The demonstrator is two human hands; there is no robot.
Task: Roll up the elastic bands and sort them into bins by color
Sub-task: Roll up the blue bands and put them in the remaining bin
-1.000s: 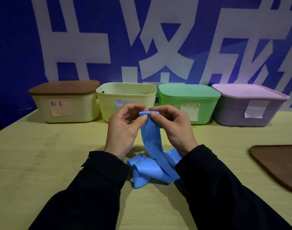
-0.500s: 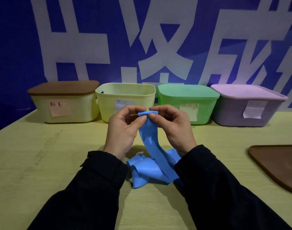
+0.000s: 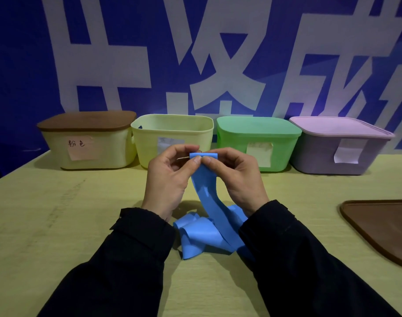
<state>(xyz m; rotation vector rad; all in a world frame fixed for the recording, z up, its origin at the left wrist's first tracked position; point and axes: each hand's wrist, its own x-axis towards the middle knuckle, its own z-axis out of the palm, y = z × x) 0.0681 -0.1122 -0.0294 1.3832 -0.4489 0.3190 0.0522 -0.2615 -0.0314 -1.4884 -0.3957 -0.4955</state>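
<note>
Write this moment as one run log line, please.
stage: rolling start | left hand + right hand: pinch blue band top | open bin: second from left

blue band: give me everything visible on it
The blue elastic band is a flat, wide strip, matte and rubbery-looking. Its top end is turned over into a small tight roll, pinched from either side by the left hand and right hand, held raised in front of the bins. From there it hangs down in a smooth curve; the rest lies in loose crumpled folds on the table, between the sleeves.
</note>
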